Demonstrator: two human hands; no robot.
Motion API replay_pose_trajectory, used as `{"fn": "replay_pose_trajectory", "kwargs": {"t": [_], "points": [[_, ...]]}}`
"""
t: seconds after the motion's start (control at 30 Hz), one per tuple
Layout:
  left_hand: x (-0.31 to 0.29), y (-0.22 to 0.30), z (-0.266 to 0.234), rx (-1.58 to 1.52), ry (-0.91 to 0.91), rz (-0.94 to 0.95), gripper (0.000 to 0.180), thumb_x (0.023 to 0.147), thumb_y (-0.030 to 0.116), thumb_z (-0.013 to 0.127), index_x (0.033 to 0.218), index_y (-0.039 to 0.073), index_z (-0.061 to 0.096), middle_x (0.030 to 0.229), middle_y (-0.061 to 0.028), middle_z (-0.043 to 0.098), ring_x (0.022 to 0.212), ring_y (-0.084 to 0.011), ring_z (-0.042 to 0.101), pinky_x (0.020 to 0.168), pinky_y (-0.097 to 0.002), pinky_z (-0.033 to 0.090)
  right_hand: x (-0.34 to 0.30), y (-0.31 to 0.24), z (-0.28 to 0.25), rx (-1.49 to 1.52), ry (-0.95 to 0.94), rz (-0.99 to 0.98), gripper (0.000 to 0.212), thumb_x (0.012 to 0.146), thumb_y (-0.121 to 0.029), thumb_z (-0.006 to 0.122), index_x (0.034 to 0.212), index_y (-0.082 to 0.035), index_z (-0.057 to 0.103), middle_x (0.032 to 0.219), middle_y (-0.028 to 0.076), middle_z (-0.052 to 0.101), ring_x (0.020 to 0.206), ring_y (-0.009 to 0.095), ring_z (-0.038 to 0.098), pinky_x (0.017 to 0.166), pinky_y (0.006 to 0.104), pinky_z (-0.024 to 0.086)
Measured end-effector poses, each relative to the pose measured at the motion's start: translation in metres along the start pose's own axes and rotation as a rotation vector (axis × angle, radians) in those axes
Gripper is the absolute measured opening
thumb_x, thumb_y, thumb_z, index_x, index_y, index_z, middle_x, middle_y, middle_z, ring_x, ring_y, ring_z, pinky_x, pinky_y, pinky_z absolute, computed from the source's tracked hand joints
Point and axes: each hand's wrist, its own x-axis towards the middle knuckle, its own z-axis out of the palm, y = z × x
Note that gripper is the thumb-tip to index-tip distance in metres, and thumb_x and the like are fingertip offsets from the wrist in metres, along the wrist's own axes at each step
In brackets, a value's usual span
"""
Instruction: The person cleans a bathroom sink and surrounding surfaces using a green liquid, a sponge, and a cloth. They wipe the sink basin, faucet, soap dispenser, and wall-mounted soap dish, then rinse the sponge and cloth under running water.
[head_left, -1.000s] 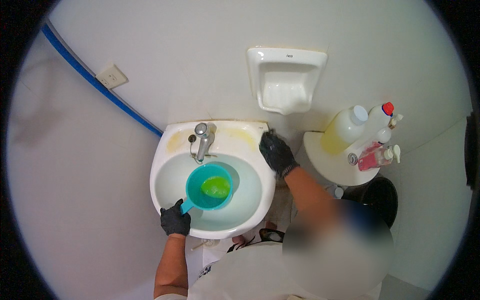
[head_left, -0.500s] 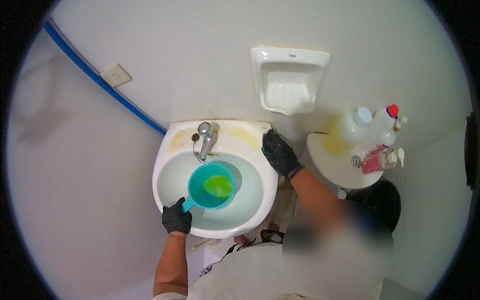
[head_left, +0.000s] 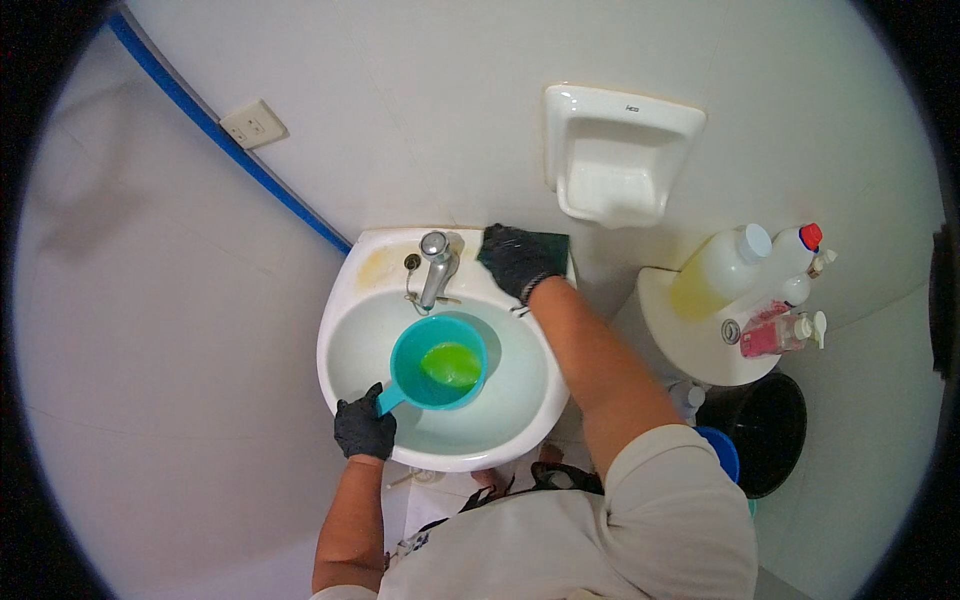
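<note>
My left hand (head_left: pixel 364 425), in a black glove, is closed round the handle of a turquoise water dipper (head_left: pixel 403 365). Bright green liquid (head_left: pixel 451 366) lies inside the dipper, which is over the bowl of a white washbasin (head_left: pixel 540 375). On the basin's back right ledge, my gloved right hand (head_left: pixel 515 258) presses a dark green scouring pad (head_left: pixel 554 250); its fingers are bunched over it. A chrome faucet (head_left: pixel 437 268) stands just left of that hand, and a yellow smear (head_left: pixel 380 266) shows on the ledge at the faucet's left.
A white soap dish (head_left: pixel 620 180) is set in the wall. On a corner shelf (head_left: pixel 670 340) stand a jug of yellow liquid (head_left: pixel 715 275), a pink pump bottle (head_left: pixel 775 335) and other bottles. Below are a black bucket (head_left: pixel 785 430) and a blue container (head_left: pixel 722 452). A wall outlet (head_left: pixel 254 124) sits at upper left.
My right hand has moved left along the back ledge from the basin's right corner toward the faucet, covering the yellow smear there. The dipper stays held over the bowl.
</note>
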Motion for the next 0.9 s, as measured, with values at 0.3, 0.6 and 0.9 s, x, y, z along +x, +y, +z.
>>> {"fn": "replay_pose_trajectory", "kwargs": {"t": [0.3,0.6,0.9], "points": [[0.0,0.003,-0.001,-0.046,-0.025,0.024,0.049,0.064,0.017,0.063,0.114,0.018,0.063,0.087,-0.0088,0.066,0.081,-0.0274,0.063,0.096,-0.0441,0.04,-0.088,0.077,0.009,0.107,0.385,0.021,0.023,0.086,-0.015,0.046,0.1,-0.002,0.06,0.11,0.021,0.058,0.108,0.037,0.052,0.092,0.0429,0.043],[0.005,-0.006,0.01,-0.047,0.008,0.052,0.05,0.065,0.016,0.062,0.115,0.019,0.062,0.086,-0.0098,0.066,0.081,-0.028,0.063,0.095,-0.0419,0.042,-0.05,0.023,-0.034,0.096,0.043,0.233,0.031,0.086,-0.029,0.049,0.105,-0.005,0.056,0.107,0.016,0.059,0.102,0.031,0.058,0.085,0.0446,0.047],[0.001,-0.008,-0.002,-0.1,-0.036,0.068,0.05,0.065,0.02,0.064,0.115,0.016,0.061,0.083,-0.0106,0.065,0.081,-0.0263,0.063,0.093,-0.0443,0.042,-0.036,0.013,-0.022,0.006,0.003,0.158,0.031,0.085,-0.019,0.047,0.113,-0.012,0.057,0.119,0.015,0.055,0.112,0.032,0.051,0.094,0.0439,0.041]]}}
